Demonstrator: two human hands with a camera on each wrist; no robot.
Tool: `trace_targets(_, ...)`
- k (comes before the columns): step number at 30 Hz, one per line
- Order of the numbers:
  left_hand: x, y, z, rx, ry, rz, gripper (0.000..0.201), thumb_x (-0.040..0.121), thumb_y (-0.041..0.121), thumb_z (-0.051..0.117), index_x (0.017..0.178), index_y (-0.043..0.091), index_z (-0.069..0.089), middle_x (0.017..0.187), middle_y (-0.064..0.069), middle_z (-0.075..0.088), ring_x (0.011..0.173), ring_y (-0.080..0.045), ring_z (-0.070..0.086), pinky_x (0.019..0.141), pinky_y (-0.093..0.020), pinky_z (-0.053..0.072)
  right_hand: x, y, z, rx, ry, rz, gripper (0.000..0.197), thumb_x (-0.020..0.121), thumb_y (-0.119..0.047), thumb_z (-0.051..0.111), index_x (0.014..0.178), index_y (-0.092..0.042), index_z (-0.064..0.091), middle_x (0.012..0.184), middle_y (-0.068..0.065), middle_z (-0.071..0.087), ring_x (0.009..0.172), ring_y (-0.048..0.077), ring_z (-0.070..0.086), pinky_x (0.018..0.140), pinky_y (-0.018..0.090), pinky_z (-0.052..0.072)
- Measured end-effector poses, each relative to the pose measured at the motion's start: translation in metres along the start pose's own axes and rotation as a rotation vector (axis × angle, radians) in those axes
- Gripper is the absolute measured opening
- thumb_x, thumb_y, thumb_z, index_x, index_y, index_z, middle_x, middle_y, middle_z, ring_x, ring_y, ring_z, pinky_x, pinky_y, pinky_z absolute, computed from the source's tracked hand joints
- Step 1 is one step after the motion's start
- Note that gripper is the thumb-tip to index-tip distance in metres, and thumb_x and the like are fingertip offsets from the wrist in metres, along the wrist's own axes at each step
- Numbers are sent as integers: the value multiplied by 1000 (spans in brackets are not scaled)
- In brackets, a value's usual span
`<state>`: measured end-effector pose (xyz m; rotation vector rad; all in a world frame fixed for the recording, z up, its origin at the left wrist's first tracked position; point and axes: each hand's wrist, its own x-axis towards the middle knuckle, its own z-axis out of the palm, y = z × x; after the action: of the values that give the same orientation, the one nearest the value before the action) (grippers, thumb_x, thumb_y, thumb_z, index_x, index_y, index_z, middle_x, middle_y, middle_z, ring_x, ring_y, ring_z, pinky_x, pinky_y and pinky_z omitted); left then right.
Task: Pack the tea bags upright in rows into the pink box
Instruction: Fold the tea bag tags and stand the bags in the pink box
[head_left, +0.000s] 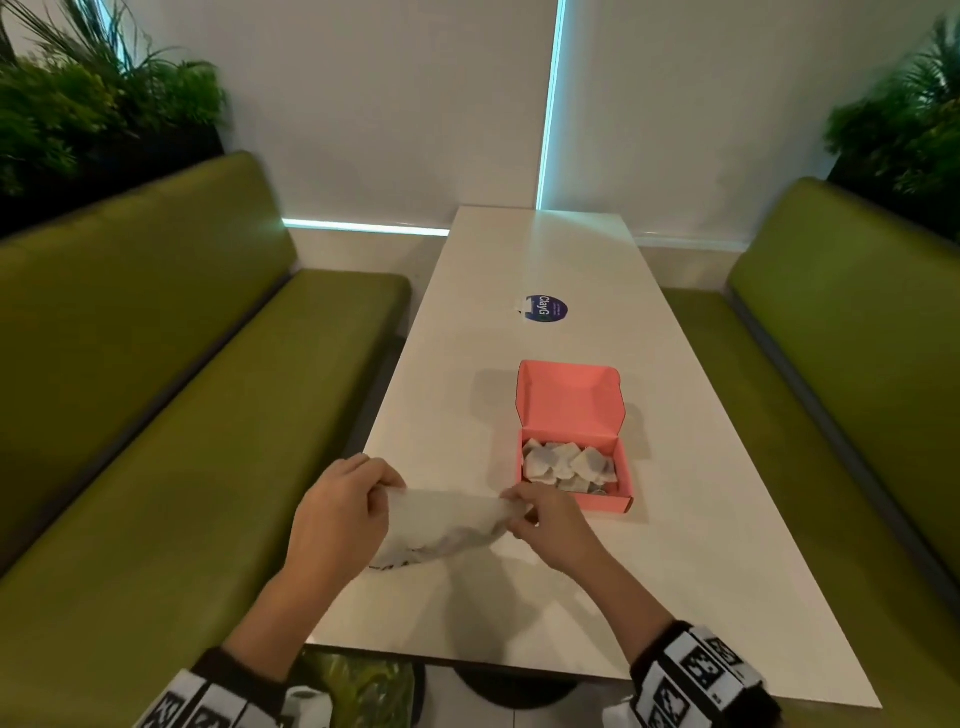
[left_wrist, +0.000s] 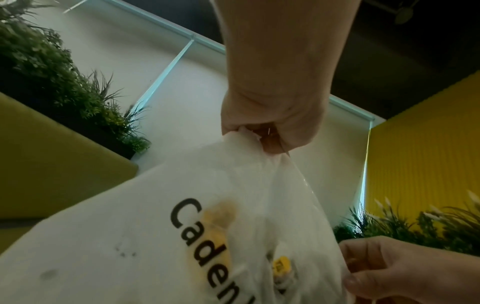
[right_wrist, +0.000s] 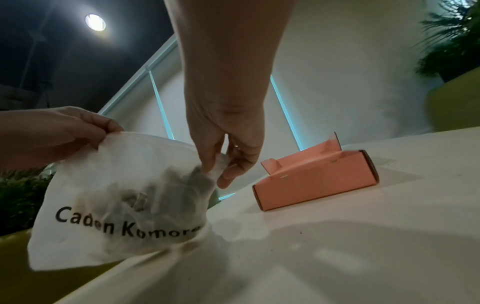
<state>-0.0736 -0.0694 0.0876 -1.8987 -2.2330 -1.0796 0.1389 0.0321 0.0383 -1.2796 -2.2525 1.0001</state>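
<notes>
On the white tabletop (head_left: 545, 260), to the right of centre, the pink box (head_left: 576, 486) is sitting with its lid standing open at the far side. A loose heap of tea bags (head_left: 566, 462) is lying inside it, tumbled at angles rather than standing in rows, and a strip of the nearest floor of the box is looking only thinly covered. Just to the near left of the box, a white translucent pouch (head_left: 447, 525) with black lettering is hanging between the two hands, its bottom sagging onto the tabletop edge. Dark shapes and a yellow tag are showing through its film, so more tea bags are probably inside.

The left hand (head_left: 340, 512) is pinching the pouch's left top corner with curled fingers. The right hand (head_left: 545, 519) is pinching the right top corner between thumb and fingertips, with the other fingers hanging loosely. The pouch's top edge is running left to right between them, level with the near wall of the box.

The relation that matters next: the box is lying ahead and to the right of both hands, and the right hand is much the nearer, almost touching its near left corner. That hand is looking best placed to carry bags across while the left is keeping the pouch steady.

Green benches (head_left: 171, 405) are flanking the tabletop, and a round blue sticker (head_left: 546, 309) is lying beyond the box.
</notes>
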Motion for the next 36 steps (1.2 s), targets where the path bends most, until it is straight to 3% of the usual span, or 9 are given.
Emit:
trace_targets(2, 1, 3, -2, -24, 9, 17, 31, 76, -15, 53, 71, 12, 67, 72, 12, 58, 63, -6, 48, 56, -9, 29, -5, -4, -9, -15, -6, 14, 13, 85, -9, 63, 97, -13, 65, 83, -3, 60, 77, 17, 58, 74, 28, 46)
trace_targets(7, 7, 7, -4, -73, 43, -3, 32, 75, -15, 51, 71, 13, 66, 69, 14, 55, 66, 3, 49, 53, -10, 28, -26, -14, -55, 170, 127, 74, 24, 74, -7, 76, 74, -20, 55, 59, -6, 52, 47, 5, 48, 53, 15, 41)
trace_targets(10, 12, 14, 5, -83, 54, -11, 32, 73, -13, 51, 71, 16, 65, 70, 14, 57, 63, -3, 48, 53, -17, 34, -40, -15, -83, 336, 133, 73, 20, 71, 0, 77, 73, -10, 60, 62, 1, 57, 54, 8, 53, 57, 17, 45)
trace_targets(12, 12, 24, 14, -31, 55, 67, 33, 67, -4, 50, 78, 23, 66, 79, 15, 62, 78, -10, 50, 68, -28, 42, -48, -13, -93, 403, 74, 79, 16, 75, 6, 71, 76, -7, 64, 67, 1, 62, 63, 9, 60, 64, 16, 49)
trace_targets(15, 3, 49, 34, 14, -49, 257, 42, 66, 18, 51, 102, 38, 59, 105, 20, 61, 109, -9, 44, 95, -36, 22, -57, -9, -98, 398, 55, 107, 16, 78, 9, 67, 79, -7, 67, 71, 2, 69, 66, 5, 65, 64, 10, 47)
trace_targets(19, -6, 94, 64, 67, -101, 482, 33, 83, 51, 47, 112, 38, 57, 113, 20, 63, 119, -11, 47, 103, -54, 17, -63, -10, -92, 327, 110, 67, 21, 72, 7, 73, 66, -13, 68, 78, 2, 67, 66, 5, 62, 66, 16, 51)
trace_targets(22, -7, 110, 81, 20, -74, 536, 31, 84, 57, 48, 94, 34, 67, 95, 19, 68, 102, -7, 58, 103, -47, 20, -66, -11, -89, 139, 179, 39, 25, 70, 7, 72, 60, -14, 65, 74, 0, 63, 63, 0, 56, 63, 14, 47)
trace_targets(27, -5, 108, 84, -43, -21, 497, 36, 78, 61, 51, 64, 31, 66, 68, 20, 65, 84, -5, 53, 81, -32, 23, -72, -8, -92, 19, 149, 14, 24, 71, 4, 73, 59, -16, 66, 75, -7, 60, 65, 6, 57, 65, 21, 50)
trace_targets(36, 1, 29, 33, 108, -18, 352, 33, 79, 60, 42, 68, 35, 61, 76, 25, 64, 94, -7, 50, 83, -30, 17, -78, 15, -123, 34, 241, 155, 26, 73, -1, 75, 60, -16, 59, 78, 0, 64, 50, 5, 57, 61, 26, 49)
